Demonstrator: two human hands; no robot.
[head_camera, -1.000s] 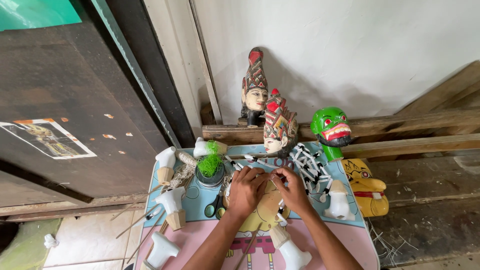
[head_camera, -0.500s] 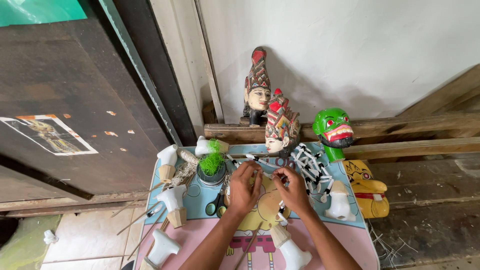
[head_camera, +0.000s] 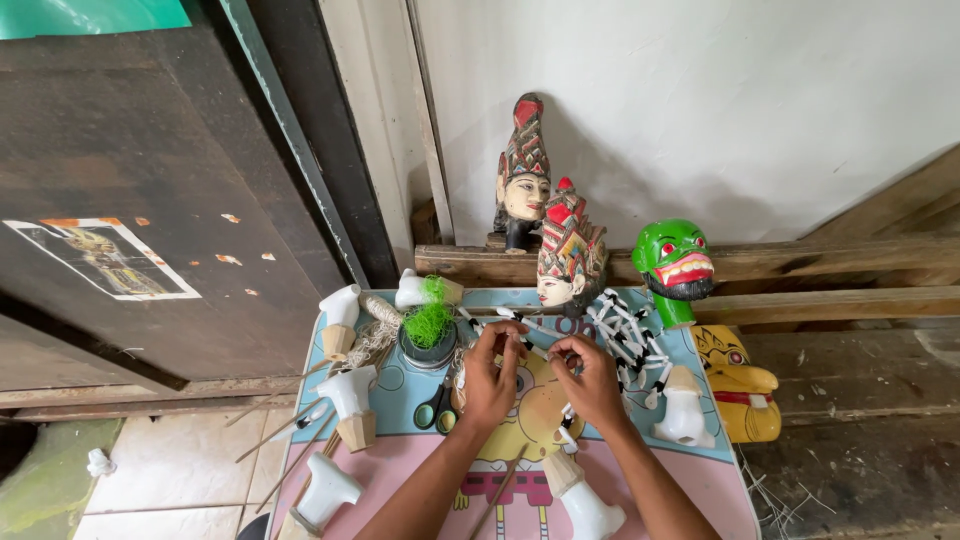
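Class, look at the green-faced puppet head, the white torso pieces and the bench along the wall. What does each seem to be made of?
Green-faced puppet head: probably carved wood under glossy paint; it shines and its features are sharply cut.
White torso pieces: likely wood with a matte white coat; their bases show bare tan wood.
Bench: rough, unpainted planks, weathered, with visible grain and cracks.

puppet heads (head_camera: 570, 255) crowd behind, scissors (head_camera: 436, 408) left, pink foreground (head_camera: 690, 485) open

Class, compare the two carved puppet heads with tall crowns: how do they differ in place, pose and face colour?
The rear crowned head stands on the wooden ledge; the front crowned head rests on the small table. Rear face is cream, front face white. Rear looks ahead, front tilts left. Both wear red-tipped patterned crowns.
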